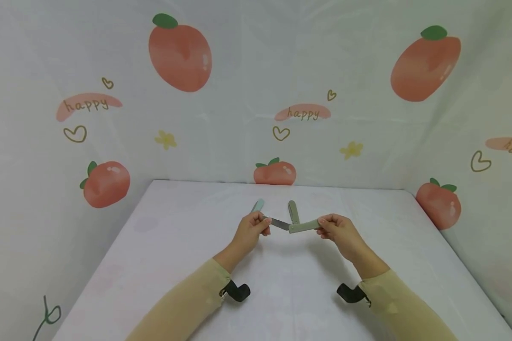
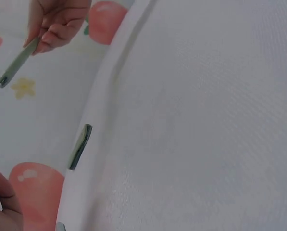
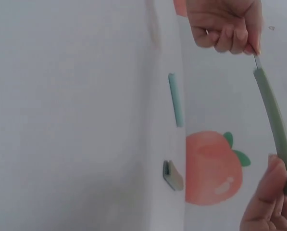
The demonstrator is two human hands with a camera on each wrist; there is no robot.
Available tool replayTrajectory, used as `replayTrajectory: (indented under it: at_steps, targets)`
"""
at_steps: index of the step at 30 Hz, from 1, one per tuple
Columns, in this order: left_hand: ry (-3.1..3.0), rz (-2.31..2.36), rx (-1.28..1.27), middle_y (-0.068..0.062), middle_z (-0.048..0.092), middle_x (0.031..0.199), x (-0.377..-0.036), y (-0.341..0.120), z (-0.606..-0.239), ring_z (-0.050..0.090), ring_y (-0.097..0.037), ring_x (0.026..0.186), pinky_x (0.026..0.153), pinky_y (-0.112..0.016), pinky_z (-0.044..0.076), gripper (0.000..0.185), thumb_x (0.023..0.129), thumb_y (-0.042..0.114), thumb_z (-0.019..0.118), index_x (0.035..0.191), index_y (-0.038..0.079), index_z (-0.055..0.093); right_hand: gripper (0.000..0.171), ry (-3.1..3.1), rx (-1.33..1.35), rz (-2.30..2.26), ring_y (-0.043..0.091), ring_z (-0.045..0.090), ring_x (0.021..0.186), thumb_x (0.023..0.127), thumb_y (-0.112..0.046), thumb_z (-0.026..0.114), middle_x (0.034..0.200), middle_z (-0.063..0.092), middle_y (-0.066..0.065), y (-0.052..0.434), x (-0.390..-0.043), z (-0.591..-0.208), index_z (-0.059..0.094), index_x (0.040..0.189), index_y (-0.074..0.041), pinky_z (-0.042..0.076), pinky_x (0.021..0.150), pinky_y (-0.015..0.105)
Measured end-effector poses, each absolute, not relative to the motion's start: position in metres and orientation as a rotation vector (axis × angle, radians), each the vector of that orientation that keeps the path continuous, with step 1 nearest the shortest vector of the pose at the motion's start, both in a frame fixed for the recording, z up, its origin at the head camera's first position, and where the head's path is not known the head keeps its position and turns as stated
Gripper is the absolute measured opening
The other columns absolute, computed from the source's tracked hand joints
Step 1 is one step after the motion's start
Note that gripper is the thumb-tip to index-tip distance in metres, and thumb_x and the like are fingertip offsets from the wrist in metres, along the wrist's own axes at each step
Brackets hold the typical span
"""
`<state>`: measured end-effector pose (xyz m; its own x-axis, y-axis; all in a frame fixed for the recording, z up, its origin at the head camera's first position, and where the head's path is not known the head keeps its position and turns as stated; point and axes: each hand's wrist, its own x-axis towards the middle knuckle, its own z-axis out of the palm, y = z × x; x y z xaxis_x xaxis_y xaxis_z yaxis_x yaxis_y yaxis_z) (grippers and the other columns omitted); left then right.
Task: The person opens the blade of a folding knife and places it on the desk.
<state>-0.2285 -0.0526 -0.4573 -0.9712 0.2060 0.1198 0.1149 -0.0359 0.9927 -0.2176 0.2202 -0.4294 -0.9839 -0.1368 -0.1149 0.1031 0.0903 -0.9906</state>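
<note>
Above the white table, both hands hold a folding knife with its blade out. My left hand (image 1: 248, 233) pinches the grey blade (image 1: 280, 223) near its tip, while the right hand (image 1: 342, 235) grips the far end of the sage-green handle (image 1: 305, 226). Blade and handle meet at a shallow angle in the head view. In the right wrist view the green handle (image 3: 273, 110) runs between the two hands, only a short bit of blade showing. Behind them on the table lie a light teal folding knife (image 1: 259, 205) and a folded green knife (image 1: 293, 210).
The white table (image 1: 175, 265) ends at a back edge against a white cloth wall (image 1: 239, 142) printed with red fruit and "happy" lettering. Black wrist mounts (image 1: 239, 291) stick out inward from both sleeves.
</note>
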Motion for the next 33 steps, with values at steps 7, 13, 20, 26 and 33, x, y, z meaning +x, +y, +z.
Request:
replayTrajectory:
  at_steps: [7,13,20,26,33]
  targets:
    - [2.049,2.411,0.202,0.000,0.060,0.066,-0.225,-0.041,-0.448,0.058,-0.010,0.063,0.066,-0.020,0.050,0.020,0.099,-0.002,0.058,0.080,-0.001,0.052,0.017,2.101,0.134,-2.265,0.007,0.062,0.073,0.103,-0.010,0.056,0.078,0.068,-0.002,0.205,-0.219,-0.431,0.056,0.107,0.007,0.052,0.073,0.019]
    - [1.958,2.532,0.058,-0.001,0.060,0.066,-0.214,-0.033,-0.431,0.058,-0.009,0.064,0.067,-0.021,0.049,0.023,0.099,-0.001,0.058,0.078,0.004,0.050,0.016,2.040,0.279,-2.373,0.006,0.062,0.070,0.104,-0.009,0.054,0.076,0.068,-0.003,0.194,-0.221,-0.430,0.053,0.110,0.007,0.052,0.070,0.017]
    - [2.106,2.343,0.122,0.001,0.063,0.065,-0.212,-0.039,-0.430,0.059,-0.009,0.064,0.066,-0.023,0.044,0.023,0.098,0.002,0.061,0.077,0.003,0.052,0.018,2.068,0.227,-2.319,0.007,0.064,0.071,0.102,-0.009,0.059,0.077,0.069,-0.001,0.204,-0.221,-0.431,0.057,0.109,0.008,0.054,0.071,0.019]
    - [2.200,2.127,0.224,0.001,0.065,0.066,-0.213,-0.048,-0.425,0.060,-0.008,0.068,0.069,-0.027,0.042,0.022,0.098,0.005,0.062,0.079,-0.001,0.055,0.023,2.126,0.052,-2.162,0.008,0.065,0.076,0.102,-0.011,0.059,0.083,0.068,0.000,0.219,-0.221,-0.427,0.057,0.110,0.010,0.055,0.075,0.022]
    - [2.223,1.924,0.338,0.004,0.064,0.065,-0.227,-0.059,-0.444,0.060,-0.007,0.067,0.069,-0.029,0.042,0.019,0.098,0.008,0.063,0.082,-0.002,0.059,0.028,2.158,-0.087,-1.923,0.014,0.067,0.084,0.102,-0.015,0.060,0.090,0.070,0.004,0.233,-0.222,-0.422,0.058,0.112,0.012,0.055,0.079,0.026]
